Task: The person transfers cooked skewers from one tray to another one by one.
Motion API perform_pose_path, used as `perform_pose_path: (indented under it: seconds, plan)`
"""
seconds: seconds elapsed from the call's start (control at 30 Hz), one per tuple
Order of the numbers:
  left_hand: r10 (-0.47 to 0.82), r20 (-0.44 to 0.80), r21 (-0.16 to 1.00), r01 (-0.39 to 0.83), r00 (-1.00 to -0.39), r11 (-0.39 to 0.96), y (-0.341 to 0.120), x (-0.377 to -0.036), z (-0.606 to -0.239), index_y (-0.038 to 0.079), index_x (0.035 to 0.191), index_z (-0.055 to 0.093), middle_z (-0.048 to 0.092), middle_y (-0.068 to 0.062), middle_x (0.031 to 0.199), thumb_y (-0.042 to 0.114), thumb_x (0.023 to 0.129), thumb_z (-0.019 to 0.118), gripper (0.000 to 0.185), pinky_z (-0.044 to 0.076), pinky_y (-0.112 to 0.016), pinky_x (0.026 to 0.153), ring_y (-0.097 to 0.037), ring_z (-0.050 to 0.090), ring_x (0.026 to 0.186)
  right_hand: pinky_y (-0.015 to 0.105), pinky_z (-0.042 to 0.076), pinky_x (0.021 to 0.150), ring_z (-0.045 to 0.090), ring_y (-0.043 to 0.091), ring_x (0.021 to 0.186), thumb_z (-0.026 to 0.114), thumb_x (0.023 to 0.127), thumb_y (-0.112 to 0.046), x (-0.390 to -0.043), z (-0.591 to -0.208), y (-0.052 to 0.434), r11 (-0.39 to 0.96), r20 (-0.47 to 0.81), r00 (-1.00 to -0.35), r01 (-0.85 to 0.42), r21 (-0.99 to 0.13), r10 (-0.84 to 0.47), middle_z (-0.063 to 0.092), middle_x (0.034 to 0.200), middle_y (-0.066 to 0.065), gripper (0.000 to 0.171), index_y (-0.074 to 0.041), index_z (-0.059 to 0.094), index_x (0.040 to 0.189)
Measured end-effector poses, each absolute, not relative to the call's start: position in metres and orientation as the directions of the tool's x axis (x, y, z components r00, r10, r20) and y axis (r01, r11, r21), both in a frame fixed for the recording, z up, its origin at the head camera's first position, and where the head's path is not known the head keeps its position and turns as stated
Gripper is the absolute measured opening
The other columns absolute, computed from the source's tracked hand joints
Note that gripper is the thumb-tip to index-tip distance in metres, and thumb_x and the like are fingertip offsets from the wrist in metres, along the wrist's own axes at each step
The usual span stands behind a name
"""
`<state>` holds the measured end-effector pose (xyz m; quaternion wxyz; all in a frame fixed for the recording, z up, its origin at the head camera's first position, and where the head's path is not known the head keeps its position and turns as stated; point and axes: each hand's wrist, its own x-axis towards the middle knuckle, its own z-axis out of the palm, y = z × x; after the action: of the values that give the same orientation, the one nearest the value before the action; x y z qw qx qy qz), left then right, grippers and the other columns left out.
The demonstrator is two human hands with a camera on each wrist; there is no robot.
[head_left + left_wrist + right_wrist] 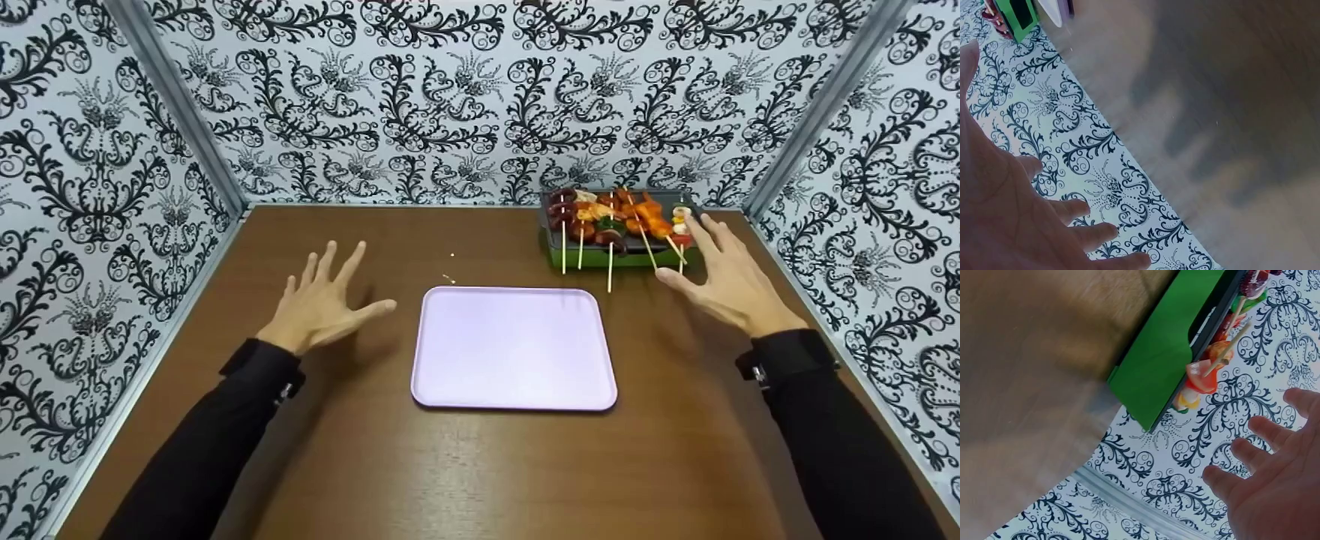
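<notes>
Fingers of both hands are spread straight and hold nothing: the left hand [324, 300] hovers over bare wood in the left middle of the head view, and the right hand [726, 281] hangs at the right, its fingertips just beside the nearest of the skewers [611, 225] in the upper right. Those skewers lie side by side across a dark grill [626, 244] with a green base, their thin pale sticks jutting off the front edge toward the person. A good pick-up, as I judge it, would pinch one stick near its bare end between thumb and forefinger and lift it level, so the chunky red, orange and dark pieces do not slide or snag the neighbouring skewers. At centre frame lies a flat lilac tray [514, 349], rectangular with rounded corners and a low raised rim, smooth and matte. It rests on a brown wood-grain table [375, 465], walled in by black-and-white scrollwork panels [450, 97].
</notes>
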<state>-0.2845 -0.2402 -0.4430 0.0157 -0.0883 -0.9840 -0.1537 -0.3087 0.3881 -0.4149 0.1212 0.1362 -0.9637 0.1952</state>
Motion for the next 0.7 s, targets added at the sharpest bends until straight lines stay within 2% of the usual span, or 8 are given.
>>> perform_pose_path:
  seconds: [0.1, 0.2, 0.4, 0.7]
  plan:
    - [0.178, 0.079, 0.298, 0.194, -0.981, 0.935, -0.238, -0.283, -0.444, 0.046, 0.165, -0.006, -0.004, -0.017, 0.174, 0.093, 0.084, 0.044, 0.106, 0.009, -0.082, 0.119, -0.051, 0.005, 0.156, 0.089, 0.020, 0.109, 0.013, 0.049, 0.156, 0.066, 0.095, -0.064, -0.309, -0.414, 0.386, 0.887, 0.283, -0.938, -0.297, -0.354, -0.201, 0.007, 0.175, 0.009, 0.095, -0.046, 0.006, 0.166]
    - [0.183, 0.093, 0.292, 0.203, -0.979, 0.935, -0.236, -0.279, -0.446, 0.043, 0.166, -0.004, 0.000, -0.020, 0.174, 0.092, 0.084, 0.045, 0.108, 0.017, -0.084, 0.117, -0.054, 0.010, 0.155, 0.091, 0.022, 0.104, 0.014, 0.049, 0.155, 0.065, 0.095, -0.063, -0.309, -0.414, 0.385, 0.884, 0.273, -0.944, -0.283, -0.372, -0.187, 0.007, 0.175, 0.010, 0.094, -0.048, 0.005, 0.165]
    - [0.197, 0.090, 0.298, 0.215, -0.976, 0.930, -0.230, -0.273, -0.451, 0.044, 0.166, -0.007, 0.005, -0.020, 0.174, 0.094, 0.083, 0.045, 0.109, 0.029, -0.085, 0.110, -0.056, 0.020, 0.152, 0.089, 0.021, 0.108, 0.020, 0.053, 0.152, 0.067, 0.095, -0.062, -0.310, -0.417, 0.384, 0.863, 0.282, -0.944, -0.281, -0.421, -0.170, 0.013, 0.172, 0.019, 0.094, -0.047, 0.007, 0.166]
    - [0.211, 0.097, 0.335, 0.232, -0.973, 0.913, -0.216, -0.262, -0.454, 0.044, 0.167, -0.001, 0.018, -0.022, 0.171, 0.089, 0.085, 0.052, 0.107, 0.037, -0.084, 0.105, -0.056, 0.032, 0.146, 0.078, 0.024, 0.118, 0.032, 0.055, 0.144, 0.069, 0.094, -0.060, -0.311, -0.422, 0.381, 0.847, 0.306, -0.946, -0.251, -0.470, -0.110, 0.029, 0.161, 0.030, 0.101, -0.016, 0.017, 0.169]
